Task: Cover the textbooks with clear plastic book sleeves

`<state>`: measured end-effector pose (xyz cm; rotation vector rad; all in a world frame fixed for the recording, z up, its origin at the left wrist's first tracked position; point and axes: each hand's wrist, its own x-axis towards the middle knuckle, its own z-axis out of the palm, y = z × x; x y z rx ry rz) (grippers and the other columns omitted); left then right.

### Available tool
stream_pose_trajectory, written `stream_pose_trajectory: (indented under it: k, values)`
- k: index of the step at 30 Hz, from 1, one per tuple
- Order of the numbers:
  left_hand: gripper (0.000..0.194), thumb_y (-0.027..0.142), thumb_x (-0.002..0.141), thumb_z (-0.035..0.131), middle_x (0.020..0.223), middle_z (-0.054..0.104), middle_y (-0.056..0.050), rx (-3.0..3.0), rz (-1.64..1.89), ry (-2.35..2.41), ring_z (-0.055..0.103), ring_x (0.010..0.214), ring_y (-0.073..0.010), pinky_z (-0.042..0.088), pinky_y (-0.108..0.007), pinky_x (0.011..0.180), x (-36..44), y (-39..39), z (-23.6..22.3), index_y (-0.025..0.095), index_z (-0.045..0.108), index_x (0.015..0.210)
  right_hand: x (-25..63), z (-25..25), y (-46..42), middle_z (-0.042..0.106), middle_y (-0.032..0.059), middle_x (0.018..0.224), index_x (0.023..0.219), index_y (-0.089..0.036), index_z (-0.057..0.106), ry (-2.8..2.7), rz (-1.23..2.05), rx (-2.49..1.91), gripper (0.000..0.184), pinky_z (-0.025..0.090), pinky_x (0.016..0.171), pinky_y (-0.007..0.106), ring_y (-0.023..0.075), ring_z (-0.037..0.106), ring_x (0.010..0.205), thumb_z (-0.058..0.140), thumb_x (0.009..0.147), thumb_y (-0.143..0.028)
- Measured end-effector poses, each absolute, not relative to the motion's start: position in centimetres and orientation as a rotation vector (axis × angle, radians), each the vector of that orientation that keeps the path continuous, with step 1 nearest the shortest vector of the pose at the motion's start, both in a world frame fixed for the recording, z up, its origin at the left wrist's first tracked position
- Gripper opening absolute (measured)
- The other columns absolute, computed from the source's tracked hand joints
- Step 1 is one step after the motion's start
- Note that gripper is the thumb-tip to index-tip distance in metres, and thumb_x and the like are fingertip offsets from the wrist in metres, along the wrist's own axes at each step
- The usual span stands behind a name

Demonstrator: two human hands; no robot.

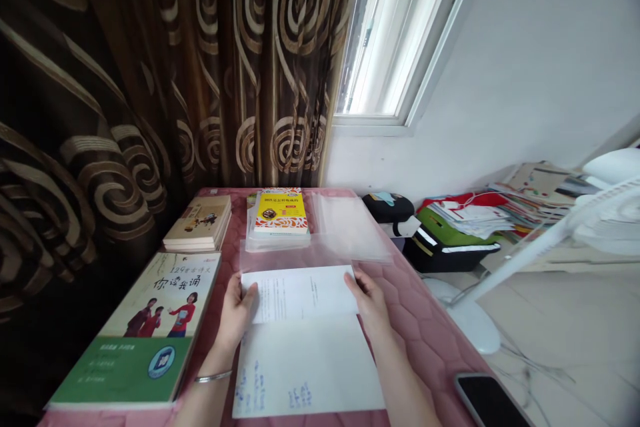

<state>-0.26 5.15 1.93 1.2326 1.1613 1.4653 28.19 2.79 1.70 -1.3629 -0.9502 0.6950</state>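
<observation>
While both your hands grasp the open booklet (310,363), it sits low in the middle of the view, over the pink cloth (415,327). Your left hand (236,310) pinches its left edge, thumb on the page; your right hand (369,297) grips the opposite edge the same way. Upper leaf white, printed in fine lines; lower leaf larger, pale, blue handwriting toward the bottom and left.

Print too small to read; script blurred. Your fingers behind the paper are mostly hidden. Cannot tell whether the booklet rests on the cloth or hangs just above it. The phone (493,401) is cut off at the bottom edge, as are your forearms.

Paper thin, matte, flat-cornered. Cloth quilted in rounded cells. Clear plastic sheets (353,227) lie beyond, glossy, beside a yellow book (281,208). Left of you, a thick green-and-white book (135,367), smooth-covered. Curtain (200,67) dark, folded, swirl-patterned. Bracelet (214,378) slim, metallic, on your left wrist.
</observation>
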Motion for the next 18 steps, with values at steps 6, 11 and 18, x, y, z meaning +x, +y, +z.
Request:
stream_pose_trajectory:
  k: [6, 11, 18]
  values:
    - [0.04, 0.041, 0.072, 0.072, 0.093, 0.067, -0.003, 1.169, 1.468, 1.156, 0.062, 0.09, -0.0198, 0.047, -0.031, 0.083, -0.27, 4.93, 2.09, 0.022, 0.059, 0.105, 28.2, 1.5, 2.83, 0.059, -0.0007, 0.063, 0.068, -0.02, 0.062, -0.982, 0.746, -1.368, 0.045, 0.038, 0.053, 0.026, 0.0158, 0.049, 0.058, 0.067, 0.07, -0.064]
    - [0.043, 0.042, 0.07, 0.073, 0.098, 0.067, -0.004, 1.098, 1.461, 1.152, 0.063, 0.093, -0.0214, 0.048, -0.032, 0.082, -0.25, 4.79, 2.12, 0.02, 0.058, 0.105, 28.26, 1.36, 2.97, 0.056, -0.0009, 0.06, 0.064, -0.02, 0.06, -0.989, 0.701, -1.399, 0.045, 0.037, 0.051, 0.026, 0.0153, 0.047, 0.057, 0.066, 0.069, -0.065]
    - [0.037, 0.042, 0.075, 0.071, 0.099, 0.066, -0.004, 1.168, 1.464, 1.154, 0.061, 0.093, -0.0195, 0.046, -0.032, 0.087, -0.34, 5.2, 1.34, 0.022, 0.058, 0.103, 27.99, 1.9, 2.54, 0.061, 0.0011, 0.066, 0.072, -0.02, 0.064, -0.906, 0.748, -1.367, 0.043, 0.041, 0.054, 0.027, 0.0176, 0.052, 0.061, 0.068, 0.068, -0.063]
